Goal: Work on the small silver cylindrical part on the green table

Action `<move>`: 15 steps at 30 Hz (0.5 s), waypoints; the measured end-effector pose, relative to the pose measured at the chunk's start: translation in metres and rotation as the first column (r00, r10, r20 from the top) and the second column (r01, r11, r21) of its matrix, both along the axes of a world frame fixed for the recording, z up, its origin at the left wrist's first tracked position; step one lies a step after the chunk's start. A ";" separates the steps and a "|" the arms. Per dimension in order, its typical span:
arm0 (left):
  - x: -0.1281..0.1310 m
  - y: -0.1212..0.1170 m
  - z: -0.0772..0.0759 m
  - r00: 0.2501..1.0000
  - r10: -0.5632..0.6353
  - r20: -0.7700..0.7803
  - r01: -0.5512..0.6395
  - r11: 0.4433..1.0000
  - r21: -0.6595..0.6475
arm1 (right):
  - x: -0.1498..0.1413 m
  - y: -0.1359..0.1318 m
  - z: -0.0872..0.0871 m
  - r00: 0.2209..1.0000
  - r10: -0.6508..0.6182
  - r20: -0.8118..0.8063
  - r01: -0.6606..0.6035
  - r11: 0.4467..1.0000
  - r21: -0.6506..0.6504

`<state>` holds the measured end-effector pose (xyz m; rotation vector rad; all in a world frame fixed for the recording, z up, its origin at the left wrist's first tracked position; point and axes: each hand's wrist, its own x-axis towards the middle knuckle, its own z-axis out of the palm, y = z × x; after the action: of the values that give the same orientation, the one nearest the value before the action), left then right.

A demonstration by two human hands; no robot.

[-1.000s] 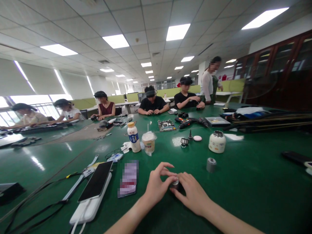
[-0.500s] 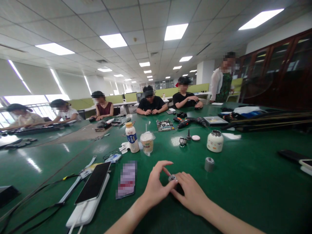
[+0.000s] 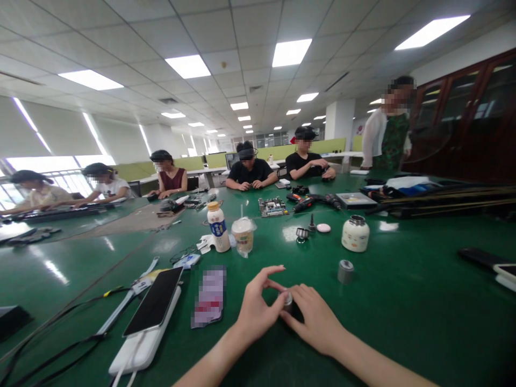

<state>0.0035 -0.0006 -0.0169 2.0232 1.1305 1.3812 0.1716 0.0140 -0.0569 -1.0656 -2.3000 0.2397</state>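
A small grey metal cylinder [image 3: 287, 302] stands roughly upright between my two hands, partly covered by fingers. My left hand [image 3: 260, 303] has its thumb against the cylinder's near left side, with the index finger arched above and away from it. Around the far and right side curl the fingers of my right hand [image 3: 316, 317], its thumb low at the front. Both hands are closed on the part. To their right, a similar grey metal cylinder [image 3: 345, 272] stands alone on the green table [image 3: 387, 317].
Left of my hands lie a phone with a blurred screen [image 3: 208, 298] and a black phone [image 3: 155, 301] on a white power bank [image 3: 147, 349]. Ahead stand a bottle [image 3: 218, 228], a lidded cup [image 3: 243, 236] and a white jar [image 3: 355, 234]. Several people sit opposite; one person [image 3: 389, 126] stands.
The cylinder in my hands has turned from showing its end face to standing more upright. My left thumb has shifted slightly. The standing person has moved to the right.
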 end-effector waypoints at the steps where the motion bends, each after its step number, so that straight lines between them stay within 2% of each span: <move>1: 0.000 0.000 0.000 0.999 -0.033 -0.004 0.033 0.999 0.003 | 0.000 0.000 0.000 1.000 -0.001 0.004 0.001 1.000 0.000; 3: -0.001 -0.001 0.001 0.998 -0.059 -0.020 0.060 0.997 0.042 | 0.001 0.000 0.000 1.000 0.005 0.011 -0.005 1.000 -0.002; 5: -0.002 0.000 0.001 0.999 -0.009 -0.031 0.011 0.997 0.073 | 0.001 0.000 0.000 1.000 0.014 0.010 -0.013 1.000 -0.008; 8: -0.001 0.001 0.000 0.997 0.067 -0.024 -0.066 0.997 0.035 | 0.001 -0.001 0.000 1.000 0.012 -0.003 -0.012 1.000 -0.021; 11: -0.001 0.000 -0.002 1.000 0.011 -0.007 -0.011 1.000 0.010 | 0.001 0.000 0.000 1.000 -0.004 0.005 0.004 1.000 -0.016; 13: -0.001 -0.002 -0.002 0.999 -0.053 -0.012 0.054 0.997 0.053 | 0.000 0.000 0.000 1.000 -0.002 0.017 0.002 1.000 -0.009; 15: -0.001 -0.003 -0.002 0.998 -0.050 -0.029 0.052 0.994 0.094 | 0.000 0.001 0.000 1.000 0.007 0.020 -0.007 1.000 -0.007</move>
<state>0.0021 -0.0040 -0.0191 2.1269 1.0345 1.4110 0.1716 0.0150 -0.0573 -1.0684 -2.3231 0.2414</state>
